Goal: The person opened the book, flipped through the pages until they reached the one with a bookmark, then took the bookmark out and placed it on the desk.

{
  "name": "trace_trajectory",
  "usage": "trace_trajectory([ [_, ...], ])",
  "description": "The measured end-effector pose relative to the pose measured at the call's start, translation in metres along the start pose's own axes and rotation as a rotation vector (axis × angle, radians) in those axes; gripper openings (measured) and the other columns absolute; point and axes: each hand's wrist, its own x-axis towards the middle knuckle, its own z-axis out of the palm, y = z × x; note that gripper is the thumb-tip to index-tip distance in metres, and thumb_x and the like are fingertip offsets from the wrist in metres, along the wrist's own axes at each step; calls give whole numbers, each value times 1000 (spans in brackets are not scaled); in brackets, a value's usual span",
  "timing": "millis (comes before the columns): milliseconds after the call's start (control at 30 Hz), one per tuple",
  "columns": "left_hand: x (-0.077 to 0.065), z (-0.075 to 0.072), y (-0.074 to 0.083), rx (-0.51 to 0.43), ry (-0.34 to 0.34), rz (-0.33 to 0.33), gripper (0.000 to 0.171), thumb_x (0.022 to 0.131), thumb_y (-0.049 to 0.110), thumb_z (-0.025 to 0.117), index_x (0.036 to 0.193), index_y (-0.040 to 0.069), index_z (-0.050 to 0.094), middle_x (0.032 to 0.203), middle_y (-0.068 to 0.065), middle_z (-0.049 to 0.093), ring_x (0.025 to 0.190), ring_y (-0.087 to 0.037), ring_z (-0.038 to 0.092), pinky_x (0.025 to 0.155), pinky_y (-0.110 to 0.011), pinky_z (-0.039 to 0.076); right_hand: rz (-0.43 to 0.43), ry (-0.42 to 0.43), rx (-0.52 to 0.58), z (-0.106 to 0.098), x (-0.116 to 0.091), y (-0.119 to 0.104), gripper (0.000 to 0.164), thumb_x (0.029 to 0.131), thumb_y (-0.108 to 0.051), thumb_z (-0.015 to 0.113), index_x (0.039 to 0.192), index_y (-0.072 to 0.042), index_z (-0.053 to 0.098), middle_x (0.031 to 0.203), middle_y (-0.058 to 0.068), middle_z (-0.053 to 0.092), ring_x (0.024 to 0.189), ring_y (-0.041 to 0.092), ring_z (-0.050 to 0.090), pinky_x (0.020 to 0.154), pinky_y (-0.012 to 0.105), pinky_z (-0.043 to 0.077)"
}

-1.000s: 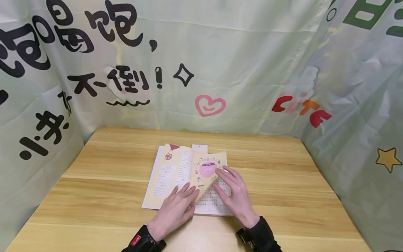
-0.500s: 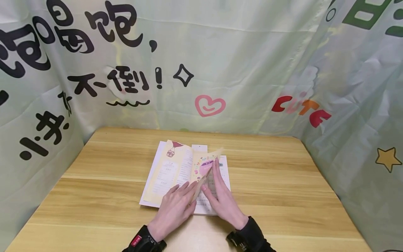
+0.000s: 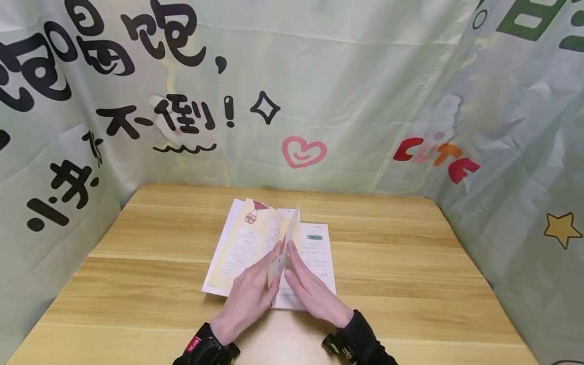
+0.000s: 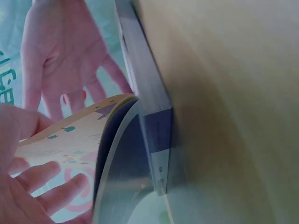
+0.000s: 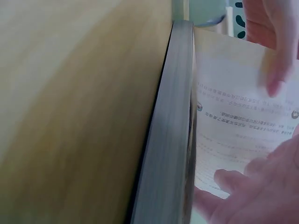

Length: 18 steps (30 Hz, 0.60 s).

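An open book (image 3: pixel 317 261) lies on the table, one leaf (image 3: pixel 293 223) standing nearly upright at its middle. My left hand (image 3: pixel 248 291) rests over the lower left pages, its fingers reaching the leaf's left side. On the other side, my right hand (image 3: pixel 315 296) has straight fingers touching the leaf. The left wrist view shows the book's spine (image 4: pixel 159 140) and a curved illustrated page (image 4: pixel 70 135) between the two hands. A printed page (image 5: pixel 233 121) and the thick page block (image 5: pixel 166 130) appear in the right wrist view, beside my right hand's fingers.
The wooden table (image 3: pixel 410 274) extends around the book on all sides. A printed fabric backdrop (image 3: pixel 356 101) hangs behind and beside it. Part of a white card-like piece (image 3: pixel 284 212) shows at the book's top edge.
The illustrated leaf has swung from lying toward the right to nearly upright, as my right hand moved left with it. More of the printed right page is uncovered. My left hand has barely shifted.
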Motion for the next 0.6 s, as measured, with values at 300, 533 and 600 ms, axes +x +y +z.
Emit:
trace_trajectory([
  [300,5,-17,-6,-105,100,-4,79,85,1,63,153,7,23,137,-17,54,89,-25,64,72,-35,61,-22,-101,-14,7,7,-2,61,106,-38,25,154,-7,3,160,6,0,143,14,5,117,48,18],
  [533,8,-27,-14,-5,139,-8,86,76,-12,66,151,5,28,135,-20,54,105,-27,61,66,-35,61,-56,-166,-83,11,9,-5,63,105,-41,24,154,-4,7,160,8,3,143,17,8,116,50,19],
  [600,9,-29,-16,38,125,-13,85,74,-14,66,150,6,32,145,-16,45,118,-29,54,74,-42,60,-65,-177,-105,12,10,-6,64,105,-42,23,153,-3,8,160,9,4,143,18,8,116,51,19],
])
